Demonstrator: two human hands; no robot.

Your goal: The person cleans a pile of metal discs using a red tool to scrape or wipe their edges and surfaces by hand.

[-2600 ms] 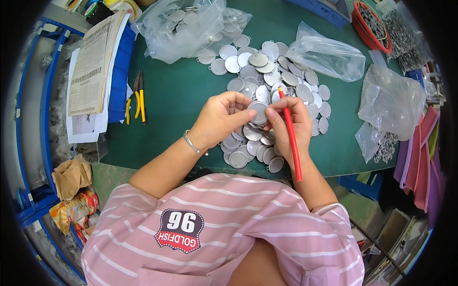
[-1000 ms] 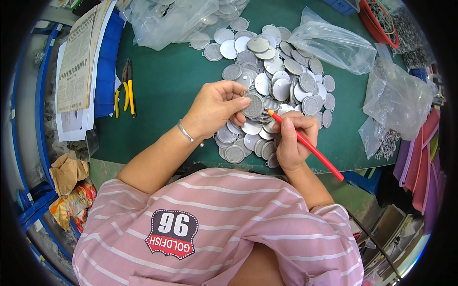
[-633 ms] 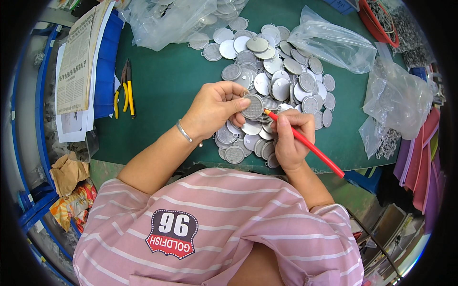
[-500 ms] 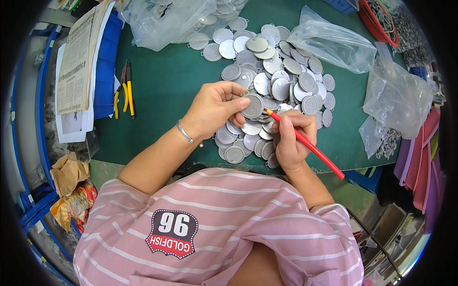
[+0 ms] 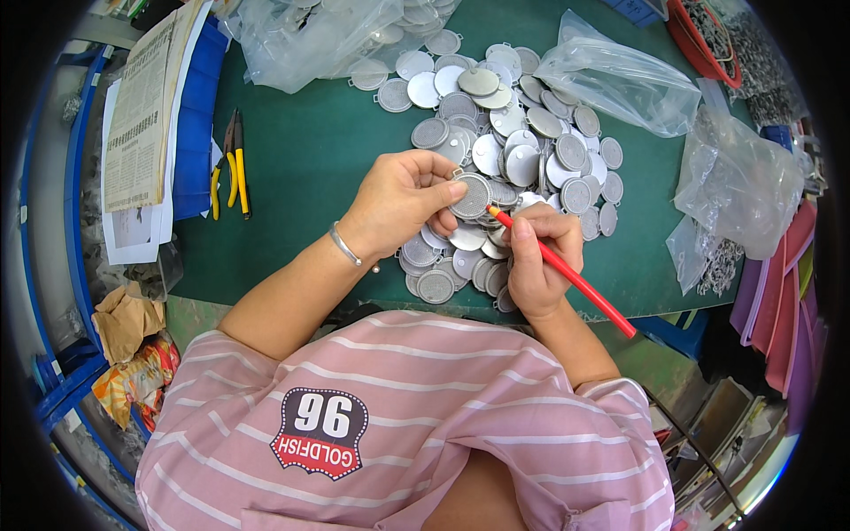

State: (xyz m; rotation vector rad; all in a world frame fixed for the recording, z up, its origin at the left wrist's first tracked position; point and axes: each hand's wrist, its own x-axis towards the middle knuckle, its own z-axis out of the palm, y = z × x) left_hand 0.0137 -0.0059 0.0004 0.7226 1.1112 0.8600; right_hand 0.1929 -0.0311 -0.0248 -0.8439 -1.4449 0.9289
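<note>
Because the left hand clamps the grey disc between its fingers only by the left edge, above the disc pile on the table, hard pressure from the red pencil, pinched in the fingers of the right hand, might twist it loose.

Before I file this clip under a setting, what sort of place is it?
Probably a small workshop: round metal pieces lie heaped on a green worktable, yellow-handled hand tools lie to the left, and a red container of small grey parts is at the far right.
</note>
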